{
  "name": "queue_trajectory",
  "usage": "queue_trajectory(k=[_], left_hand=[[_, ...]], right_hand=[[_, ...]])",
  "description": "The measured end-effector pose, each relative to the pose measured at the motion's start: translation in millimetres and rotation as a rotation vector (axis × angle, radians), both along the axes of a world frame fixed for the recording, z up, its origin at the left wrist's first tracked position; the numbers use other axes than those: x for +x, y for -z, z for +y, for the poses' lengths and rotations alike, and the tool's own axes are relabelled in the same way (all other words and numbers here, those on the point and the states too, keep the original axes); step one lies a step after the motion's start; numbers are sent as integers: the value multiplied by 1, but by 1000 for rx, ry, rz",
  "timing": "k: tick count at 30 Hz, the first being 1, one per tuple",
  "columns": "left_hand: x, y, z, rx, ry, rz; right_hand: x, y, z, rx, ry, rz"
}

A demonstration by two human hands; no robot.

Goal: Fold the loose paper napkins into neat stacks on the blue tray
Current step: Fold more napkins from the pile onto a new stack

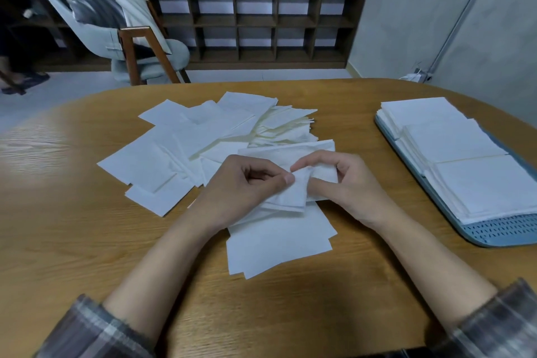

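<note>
At table (72,227) centre, left hand (241,186) and right hand (348,183) pinching one napkin (290,195), blue tray (499,234) at right edge

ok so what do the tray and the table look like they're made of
Blue tray: likely matte plastic, going by the moulded rim and the slotted floor. Table: wood or wood veneer, with visible grain and a soft sheen.

2 hands (L (241,186), R (348,183)), 1 tray (499,231), 3 stacks (450,139), 1 chair (174,55).
</note>
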State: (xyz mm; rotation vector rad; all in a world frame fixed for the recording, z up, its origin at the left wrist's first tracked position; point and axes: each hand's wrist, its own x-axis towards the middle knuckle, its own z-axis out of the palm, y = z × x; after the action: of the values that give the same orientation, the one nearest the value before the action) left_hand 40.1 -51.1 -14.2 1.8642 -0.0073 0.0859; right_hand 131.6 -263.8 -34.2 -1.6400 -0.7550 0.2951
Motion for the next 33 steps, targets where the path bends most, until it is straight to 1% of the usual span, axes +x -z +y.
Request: queue_trajectory(k=[3, 7, 11, 15, 17, 18, 20, 22, 24, 27, 29, 31, 33], left_hand=[[1, 0, -1, 21, 5, 7], [0, 0, 2, 16, 41, 3], [-4, -5, 0, 78, 20, -11], [2, 2, -1, 52, -119, -69], [3, 4, -1, 13, -198, -81], [4, 4, -1, 8, -214, -82], [5, 6, -2, -2, -199, -68], [5, 6, -5, -24, -158, -54], [4, 5, -8, -30, -123, -58], [3, 3, -6, -26, -127, -85], [4, 4, -3, -12, -174, -134], [5, 3, -3, -40, -235, -197], [5, 5, -3, -42, -265, -239]], right_hand=[[-1, 0, 3, -20, 41, -8], [-1, -4, 3, 22, 147, 32], [4, -2, -2, 80, 213, 149], [8, -3, 0, 148, 186, 297], [9, -4, -1, 216, 130, 411], [9, -5, -1, 227, 88, 431], [6, -4, -1, 158, 52, 348], [0, -4, 0, 50, 72, 245], [-3, -6, 2, 35, 120, 190], [-1, -10, 0, 87, 261, 190], [4, -10, -4, 118, 290, 227], [5, -10, -6, 138, 252, 265], [2, -11, -4, 142, 152, 298]])
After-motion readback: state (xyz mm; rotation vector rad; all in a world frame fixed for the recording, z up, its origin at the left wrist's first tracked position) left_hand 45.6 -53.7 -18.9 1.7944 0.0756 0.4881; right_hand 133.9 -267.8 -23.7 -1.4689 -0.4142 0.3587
